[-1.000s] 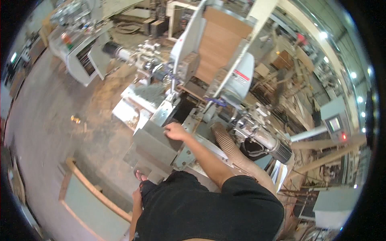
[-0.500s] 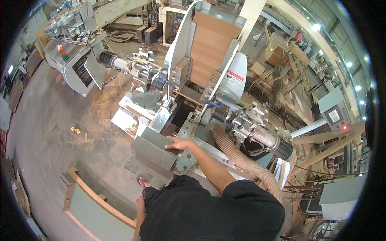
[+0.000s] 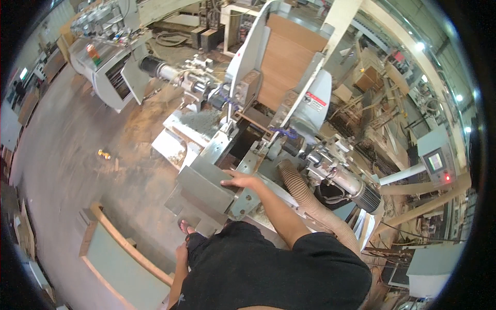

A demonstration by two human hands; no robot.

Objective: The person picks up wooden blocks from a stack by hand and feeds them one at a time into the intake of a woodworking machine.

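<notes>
Woodworking machine, seen from above the operator. Right hand (image 3: 243, 181) lies palm-down, fingers (image 3: 230, 182) stretched flat and close together, on the top edge of a grey metal guard block (image 3: 206, 188) at the near end of the machine; nothing is pinched. Left hand (image 3: 182, 254) hangs low beside the dark shirt, near a sandalled foot (image 3: 185, 226); whether its fingers are curled or loose cannot be told from here. The block looks like sheet steel: stiff, heavy, smooth-faced, likely dusty and a little slick, best taken by its upper edge or corners. A brown wooden board (image 3: 287, 62) stands upright in the feed behind. Ribbed tan dust hose (image 3: 310, 199) curves off right of the forearm. Signs: a small white-and-red rectangular label (image 3: 315, 102) on the pale housing; a lit control screen (image 3: 435, 161) on a grey cabinet, far right. Sawdust on the floor (image 3: 67, 170).
</notes>
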